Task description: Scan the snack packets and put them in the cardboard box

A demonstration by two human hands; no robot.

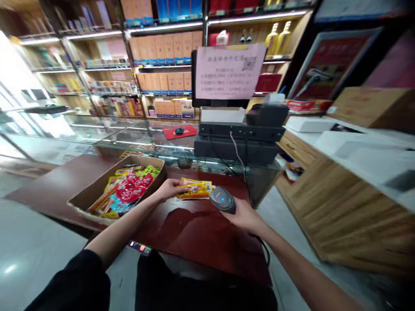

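While the left hand (171,189) grasps packets (198,189) (yellow) on the bench (207,233), the right hand (244,214) grasps a scanner (222,200).

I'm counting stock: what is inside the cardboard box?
The cardboard box holds a loose heap of packets: red, green, yellow and blue. Whatever lies beneath them is covered.

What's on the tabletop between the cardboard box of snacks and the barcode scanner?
The left hand, its fingers on yellow snack packets; the packets sit nearest the barcode scanner. Head view shows it.
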